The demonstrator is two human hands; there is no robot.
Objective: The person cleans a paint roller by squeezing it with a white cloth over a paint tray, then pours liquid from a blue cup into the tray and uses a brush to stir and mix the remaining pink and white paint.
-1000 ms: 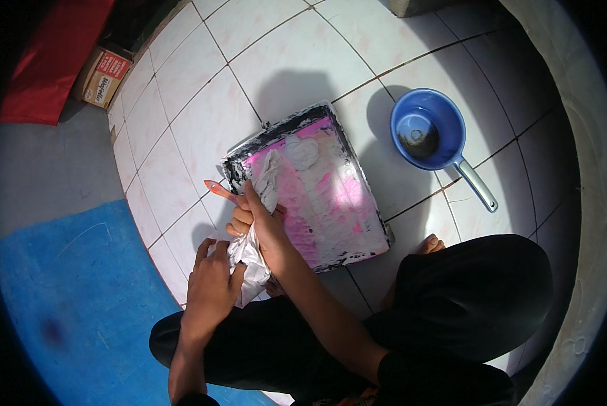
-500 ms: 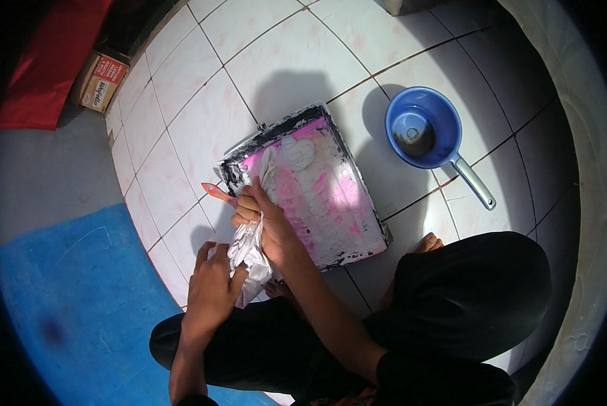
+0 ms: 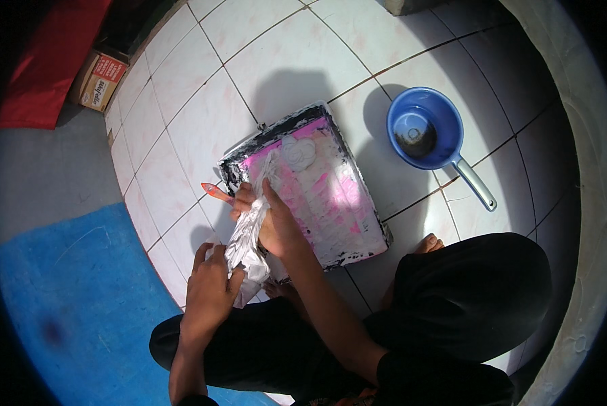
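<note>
A crumpled, shiny white plastic bag (image 3: 251, 237) is stretched between my hands, smeared with white. My right hand (image 3: 278, 227) wraps round its upper part, with the thumb sticking up and a white tip reaching past the fingers over the tray. Lower down, my left hand (image 3: 209, 284) grips the bag's loose bottom end, with its fingers bent. Beneath the right hand lies a rectangular tray (image 3: 276, 137) with a dark rim, coated in pink and white paint-like stuff. A white swirled dollop (image 3: 298, 153) sits near its far end. An orange brush handle (image 3: 215, 192) juts out beside my right fingers.
To the right, a blue dipper (image 3: 425, 127) with a grey handle stands on white floor tiles (image 3: 276, 47), with dark residue inside. Blue sheeting (image 3: 80, 291) covers the left. A cardboard box (image 3: 102, 81) and red cloth (image 3: 50, 61) are at the far left. My knees flank the tray's near side.
My right hand's grip has shifted slightly down along the bag, and its thumb has lifted a little. The left hand stays almost where it was.
</note>
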